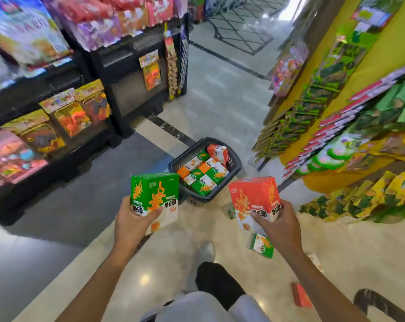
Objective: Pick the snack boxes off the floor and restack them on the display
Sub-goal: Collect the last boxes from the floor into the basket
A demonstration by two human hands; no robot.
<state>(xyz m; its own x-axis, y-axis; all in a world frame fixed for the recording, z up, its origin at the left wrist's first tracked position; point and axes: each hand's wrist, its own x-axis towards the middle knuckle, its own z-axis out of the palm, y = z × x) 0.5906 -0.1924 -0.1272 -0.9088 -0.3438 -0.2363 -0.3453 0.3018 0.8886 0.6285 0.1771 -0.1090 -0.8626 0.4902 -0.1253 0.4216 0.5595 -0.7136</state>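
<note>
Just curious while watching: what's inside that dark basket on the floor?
The basket holds a loose heap of snack boxes, green, orange and red. Whatever lies under the top boxes, and the basket's bottom, is covered.

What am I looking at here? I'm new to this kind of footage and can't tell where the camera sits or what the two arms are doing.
There is no machine here: the camera is worn on a person's head and looks forward and down, so the two bare arms are the wearer's own. The left hand holds a green snack box and the right hand holds a red snack box, each in a firm grip. Ahead on the shop floor stands a dark basket with more green and orange boxes inside. Another green box and a red box lie loose on the floor to the right. Stocked shelves line both sides of the aisle.
</note>
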